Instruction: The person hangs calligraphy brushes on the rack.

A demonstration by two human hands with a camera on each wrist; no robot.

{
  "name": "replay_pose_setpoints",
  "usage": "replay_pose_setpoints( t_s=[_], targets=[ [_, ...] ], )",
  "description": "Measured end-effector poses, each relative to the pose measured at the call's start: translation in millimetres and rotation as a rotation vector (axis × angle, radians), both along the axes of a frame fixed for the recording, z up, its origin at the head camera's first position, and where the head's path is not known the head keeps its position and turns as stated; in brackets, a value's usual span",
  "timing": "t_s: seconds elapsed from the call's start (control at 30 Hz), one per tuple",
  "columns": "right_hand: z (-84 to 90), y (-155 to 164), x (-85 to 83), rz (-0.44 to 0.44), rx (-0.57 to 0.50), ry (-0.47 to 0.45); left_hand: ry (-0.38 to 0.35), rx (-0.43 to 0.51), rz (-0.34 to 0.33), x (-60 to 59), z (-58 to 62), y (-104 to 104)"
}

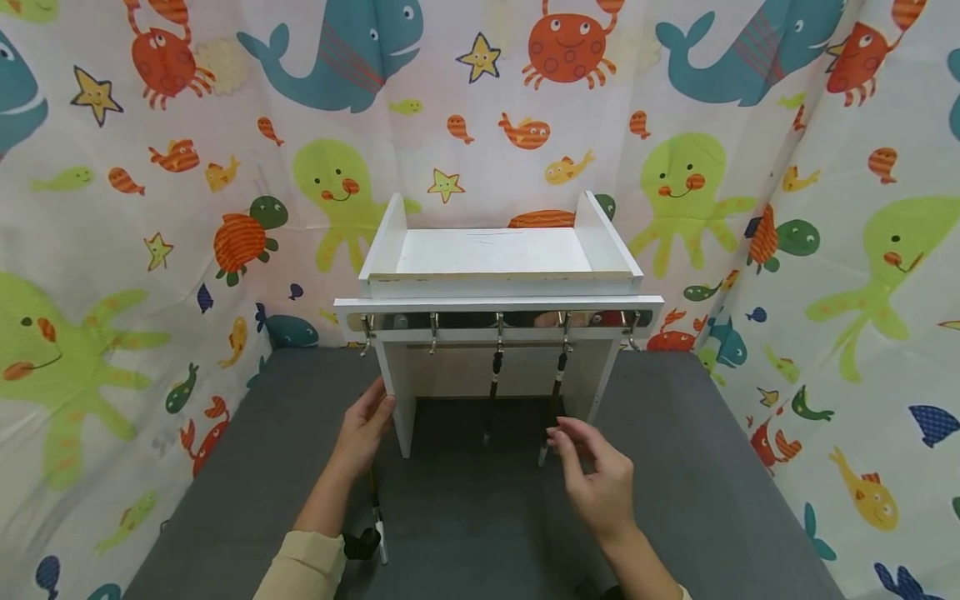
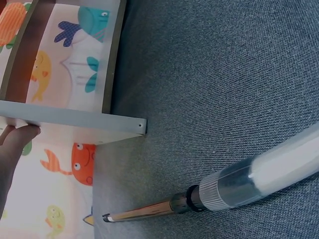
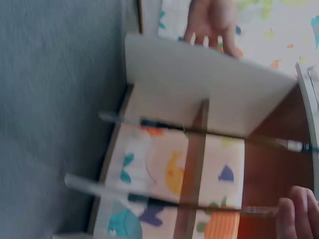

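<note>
— Brushes hang from the hooks [image 1: 498, 323] under the white rack [image 1: 498, 287]: one [image 1: 492, 385] from the middle hook, a second brush [image 1: 553, 400] from the hook just to its right. That second one looks like the piece in hand.

— And the hands?

— The right hand [image 1: 596, 477] sits just below that brush's lower tip, fingers loosely curled, thumb and forefinger near each other; whether they pinch the tip or have let it go, I cannot tell. The left hand [image 1: 365, 427] has straight fingers pressed flat against the rack's left side panel [image 1: 397, 392], steadying it.

— So what comes next?

— My guess: a third brush [image 1: 377, 517] lies on the grey cloth [image 1: 675, 467] in front of the rack, beside the left forearm, with free hooks left of the middle one. Its loop would need threading over a small hook.

— Anything unclear?

— The loops at the hooks are too small to read, and the right wrist view is blurred.
</note>
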State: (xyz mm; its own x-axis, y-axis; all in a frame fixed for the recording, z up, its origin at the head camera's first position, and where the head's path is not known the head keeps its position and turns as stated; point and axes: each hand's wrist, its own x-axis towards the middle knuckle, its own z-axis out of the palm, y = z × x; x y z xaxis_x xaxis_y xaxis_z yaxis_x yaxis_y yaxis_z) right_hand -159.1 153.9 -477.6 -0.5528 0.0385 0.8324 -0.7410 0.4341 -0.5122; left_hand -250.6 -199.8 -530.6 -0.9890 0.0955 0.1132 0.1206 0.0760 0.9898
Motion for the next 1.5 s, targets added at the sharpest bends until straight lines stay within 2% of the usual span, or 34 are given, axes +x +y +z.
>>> replay_pose_setpoints(
  t_s=[0.1, 0.2, 0.27, 0.33, 0.43, 0.53, 0.67, 0.77, 0.9, 1.2, 1.27, 1.37, 1.5],
  targets=[
    [15.5, 10.7, -2.2, -0.098, -0.095, 0.063, 0.009, -0.005, 0.0, -0.4, 0.1, 0.3],
    [23.7, 21.9, -7.5, -0.183, -0.206, -0.017, 0.017, -0.006, -0.006, 0.4, -0.6, -0.3],
    [20.2, 31.6, -14.5, -0.202, -0.276, -0.116, 0.021, -0.007, -0.008, 0.9, -1.9, -1.0],
    [11.1, 42.7, -24.0, -0.191, -0.315, -0.229, 0.025, -0.015, -0.015, 1.7, -3.1, -1.4],
    [-4.8, 57.9, -39.5, -0.121, -0.335, -0.381, 0.026, -0.017, -0.014, 2.4, -4.4, -1.3],
    [-15.2, 65.7, -51.3, -0.059, -0.311, -0.52, 0.027, -0.018, -0.011, 3.4, -4.5, -2.0],
    [-23.8, 66.1, -62.1, -0.038, -0.252, -0.649, 0.022, -0.007, 0.004, 5.4, -5.1, -4.7],
    [-27.3, 65.0, -67.0, -0.037, -0.234, -0.672, 0.02, 0.01, 0.006, 6.9, -6.1, -4.7],
    [-30.3, 64.6, -70.3, -0.044, -0.264, -0.658, 0.039, 0.047, -0.012, 10.7, -5.7, -4.4],
    [-36.3, 62.2, -72.8, -0.055, -0.269, -0.677, 0.125, 0.157, -0.046, 29.7, 0.1, -15.7],
    [-36.3, 62.1, -73.0, -0.048, -0.263, -0.676, 0.126, 0.188, -0.057, 34.2, 1.1, -20.1],
    [-34.2, 62.9, -72.5, -0.048, -0.254, -0.676, 0.069, 0.245, -0.05, 40.1, 1.8, -26.7],
    [-29.9, 63.3, -71.2, -0.073, -0.258, -0.689, -0.045, 0.306, -0.022, 45.9, -0.2, -36.1]
  ],
)
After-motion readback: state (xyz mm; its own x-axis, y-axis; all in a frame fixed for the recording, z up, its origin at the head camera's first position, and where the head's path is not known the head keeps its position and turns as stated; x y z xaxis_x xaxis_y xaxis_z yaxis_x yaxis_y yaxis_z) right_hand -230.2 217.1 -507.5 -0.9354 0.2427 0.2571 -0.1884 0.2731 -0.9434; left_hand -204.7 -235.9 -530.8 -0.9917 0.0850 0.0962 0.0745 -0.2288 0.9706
